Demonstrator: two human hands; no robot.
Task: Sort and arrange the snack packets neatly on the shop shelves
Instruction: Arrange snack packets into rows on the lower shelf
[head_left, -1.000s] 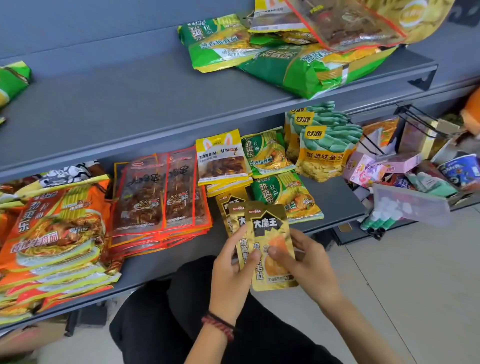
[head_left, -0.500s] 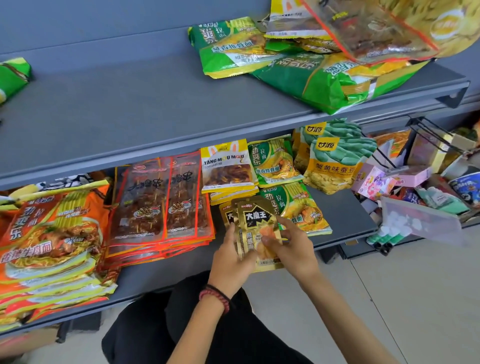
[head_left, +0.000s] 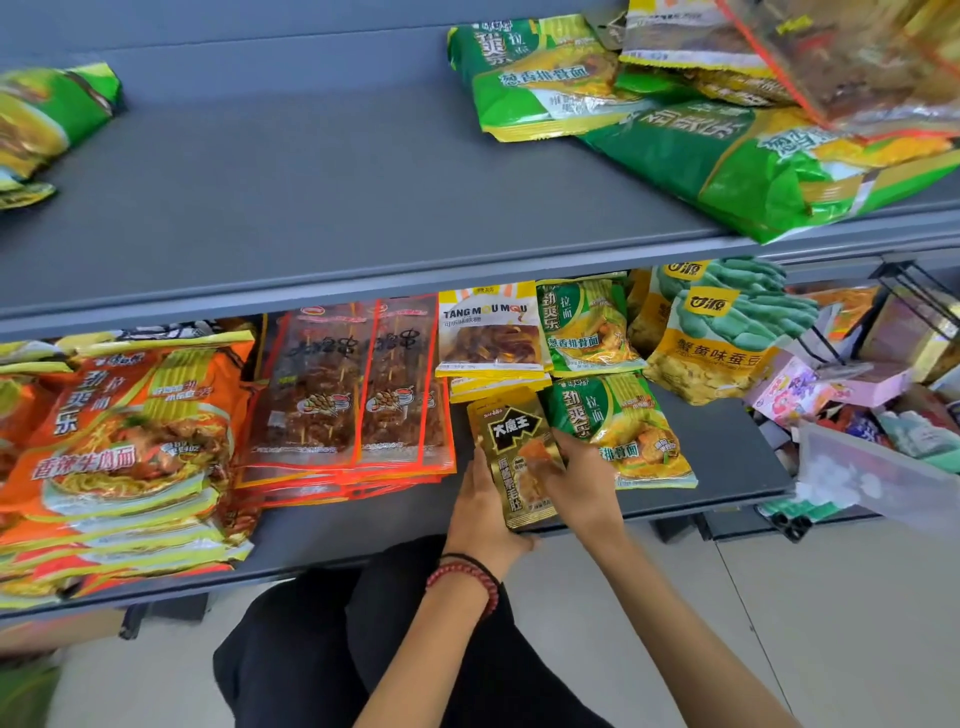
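Left hand (head_left: 483, 512) and right hand (head_left: 579, 480) pinch the gold packets (head_left: 511, 441) (lower centre). Square their edges before releasing onto the shelf (head_left: 727, 452).

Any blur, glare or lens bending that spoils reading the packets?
Head view: the wide lens slightly bows the upper shelf; green packets top right are smeared, with glare patches; the gold packet held by left hand and right hand is legible; clear bag at right is blurred.

A pink box (head_left: 792, 389) and clear bag (head_left: 878, 480) sit right, above pale floor (head_left: 857, 623).
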